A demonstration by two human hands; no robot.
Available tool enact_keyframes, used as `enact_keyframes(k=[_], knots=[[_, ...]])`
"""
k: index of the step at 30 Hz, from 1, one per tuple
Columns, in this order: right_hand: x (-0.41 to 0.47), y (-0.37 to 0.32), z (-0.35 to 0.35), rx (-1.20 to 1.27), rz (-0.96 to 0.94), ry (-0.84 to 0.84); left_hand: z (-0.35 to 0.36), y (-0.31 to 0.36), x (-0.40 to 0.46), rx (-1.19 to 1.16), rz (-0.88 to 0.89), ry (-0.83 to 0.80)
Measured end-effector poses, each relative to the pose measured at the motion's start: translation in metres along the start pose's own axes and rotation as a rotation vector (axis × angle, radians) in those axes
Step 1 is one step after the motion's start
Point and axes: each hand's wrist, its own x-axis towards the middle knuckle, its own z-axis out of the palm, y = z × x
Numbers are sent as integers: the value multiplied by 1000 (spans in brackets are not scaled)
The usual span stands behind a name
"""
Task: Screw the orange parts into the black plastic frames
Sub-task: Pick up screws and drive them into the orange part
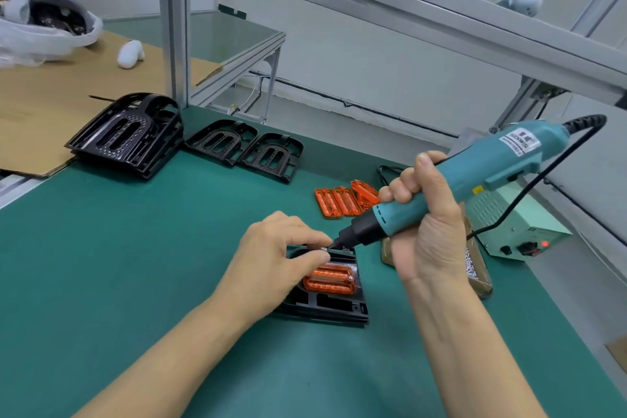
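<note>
Left hand (278,254) fingertips pinched, apparently on small screw; right hand (424,214) fist-wrapped, forearms converging.

Bright, even light; edges perhaps bowed.

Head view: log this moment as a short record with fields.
left hand: pinches a small screw at the driver tip
right hand: grips the teal electric screwdriver
workpiece: black frame with orange part seated in it
spare orange parts: on green mat
spare black frames: far left
</note>
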Motion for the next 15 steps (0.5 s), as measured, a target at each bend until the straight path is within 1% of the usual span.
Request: enact_keyframes(k=[3, 5, 6, 10, 15], knots=[[-2, -4, 2, 13, -15, 14, 2, 1, -1, -16, -33, 36], [-3, -7, 3, 36, -27, 35, 2, 1, -2, -74, -92, 30], [-3, -9, 3, 60, -29, 49, 2, 2, -2, -151, -145, 21], [-3, -17, 4, 141, -47, 116, 3, 9, 0, -623, -367, -2], [-3, -21, 7, 183, -74, 134, 3, 13, 1, -1011, -515, 2]])
